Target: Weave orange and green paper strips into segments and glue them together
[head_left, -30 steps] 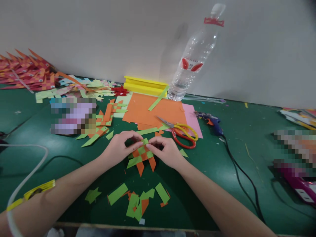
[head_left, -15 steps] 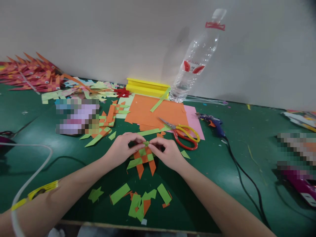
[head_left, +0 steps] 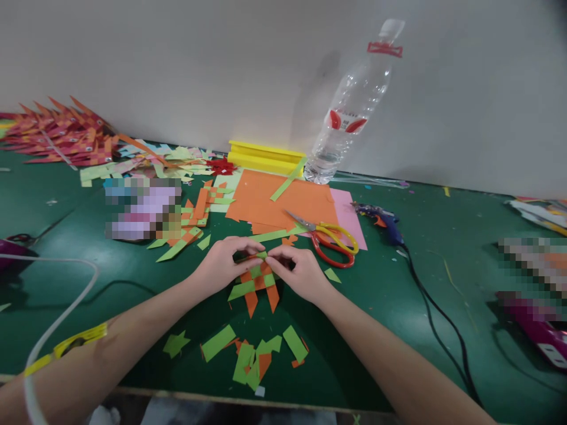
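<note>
A small woven paper piece (head_left: pixel 257 284) of orange and green strips lies on the green table (head_left: pixel 88 277), pointed ends toward me. My left hand (head_left: pixel 224 264) pinches its upper left edge with curled fingers. My right hand (head_left: pixel 299 273) pinches its upper right edge at a green strip end. The fingertips of both hands nearly meet over the top of the weave. Cut green and orange scraps (head_left: pixel 250 357) lie just below it.
Red-and-yellow scissors (head_left: pixel 330 239) rest on orange paper sheets (head_left: pixel 277 203) behind the hands, with a pink sheet beside them. A leaning plastic bottle (head_left: pixel 352 112), yellow paper stack (head_left: pixel 263 156), blue glue gun (head_left: pixel 384 219) with black cord, and finished woven pieces (head_left: pixel 57 133) far left.
Both hands stay on the woven piece, with the fingertips drawn closer together at its top edge. The camera view has shifted slightly.
</note>
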A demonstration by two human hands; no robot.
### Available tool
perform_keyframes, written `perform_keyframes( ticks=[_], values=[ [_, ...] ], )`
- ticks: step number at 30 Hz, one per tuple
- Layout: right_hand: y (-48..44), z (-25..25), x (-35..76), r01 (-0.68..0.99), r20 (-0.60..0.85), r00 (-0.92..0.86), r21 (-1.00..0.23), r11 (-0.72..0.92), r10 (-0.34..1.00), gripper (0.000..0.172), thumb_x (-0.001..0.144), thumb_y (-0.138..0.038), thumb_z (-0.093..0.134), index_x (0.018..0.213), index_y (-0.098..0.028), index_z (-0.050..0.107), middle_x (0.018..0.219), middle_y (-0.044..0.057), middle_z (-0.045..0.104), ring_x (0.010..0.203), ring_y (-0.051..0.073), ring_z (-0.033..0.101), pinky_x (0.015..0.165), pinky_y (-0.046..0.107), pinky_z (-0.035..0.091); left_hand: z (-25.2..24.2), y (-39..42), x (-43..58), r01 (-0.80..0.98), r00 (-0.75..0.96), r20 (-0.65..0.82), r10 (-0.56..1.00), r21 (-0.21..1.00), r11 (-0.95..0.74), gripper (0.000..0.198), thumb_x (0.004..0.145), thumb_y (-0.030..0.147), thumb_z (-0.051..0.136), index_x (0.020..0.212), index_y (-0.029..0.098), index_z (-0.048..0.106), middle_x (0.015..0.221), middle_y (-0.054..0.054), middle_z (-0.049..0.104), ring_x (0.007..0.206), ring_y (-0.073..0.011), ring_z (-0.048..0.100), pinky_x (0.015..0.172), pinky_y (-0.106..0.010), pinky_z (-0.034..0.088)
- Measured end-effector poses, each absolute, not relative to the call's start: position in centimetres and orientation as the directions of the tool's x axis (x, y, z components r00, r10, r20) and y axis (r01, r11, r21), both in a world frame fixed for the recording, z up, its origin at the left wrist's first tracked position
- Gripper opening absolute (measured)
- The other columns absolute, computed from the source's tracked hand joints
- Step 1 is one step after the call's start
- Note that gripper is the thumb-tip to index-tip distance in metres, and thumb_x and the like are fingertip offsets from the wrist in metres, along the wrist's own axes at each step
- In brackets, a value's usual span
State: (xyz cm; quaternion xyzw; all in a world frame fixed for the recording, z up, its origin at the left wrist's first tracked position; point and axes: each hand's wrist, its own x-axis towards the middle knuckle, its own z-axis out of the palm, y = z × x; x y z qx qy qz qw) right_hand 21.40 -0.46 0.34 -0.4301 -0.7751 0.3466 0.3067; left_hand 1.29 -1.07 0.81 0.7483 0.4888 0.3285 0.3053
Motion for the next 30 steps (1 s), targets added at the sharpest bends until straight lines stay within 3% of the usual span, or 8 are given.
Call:
perform_keyframes(
  ticks=[11, 18, 30],
  values=[
    [-0.37, 0.17, 21.60, 0.469, 0.176, -0.448, -0.788, 0.398, 0.876, 0.019, 0.087, -0.031, 0.054, 0.079, -0.019, 0.065, 0.062, -0.002, 0.058, 0.052, 0.009, 0.046, 0.052, 0.024, 0.037, 0.90, -1.08, 1.46, 0.526, 0.310, 0.178, 0.934, 0.786, -0.324, 0.019, 0.082, 0.035, 0.064, 0.095, 0.022, 0.069, 0.087, -0.003, 0.074, 0.080, -0.0186, 0.068, 0.076, -0.031, 0.055],
    [-0.07, 0.05, 21.90, 0.432, 0.160, -0.390, -0.838, 0.334, 0.907, 0.022, 0.082, -0.038, 0.062, 0.090, -0.019, 0.067, 0.074, 0.003, 0.068, 0.057, 0.012, 0.053, 0.055, 0.026, 0.044, 1.20, -0.82, 1.12, 0.495, 0.267, 0.176, 0.947, 0.818, -0.292, 0.019, 0.083, 0.034, 0.063, 0.097, 0.021, 0.066, 0.084, -0.002, 0.073, 0.077, -0.0180, 0.068, 0.074, -0.029, 0.055],
    [-0.66, 0.39, 21.48, 0.465, 0.153, -0.482, -0.790, 0.400, 0.863, 0.023, 0.087, -0.034, 0.055, 0.070, -0.020, 0.059, 0.061, -0.003, 0.053, 0.054, 0.009, 0.043, 0.054, 0.024, 0.036, 1.11, -1.10, 1.06, 0.463, 0.268, 0.191, 0.944, 0.834, -0.300, 0.020, 0.083, 0.035, 0.064, 0.097, 0.020, 0.067, 0.084, -0.002, 0.072, 0.078, -0.0164, 0.067, 0.074, -0.028, 0.054]
  ],
)
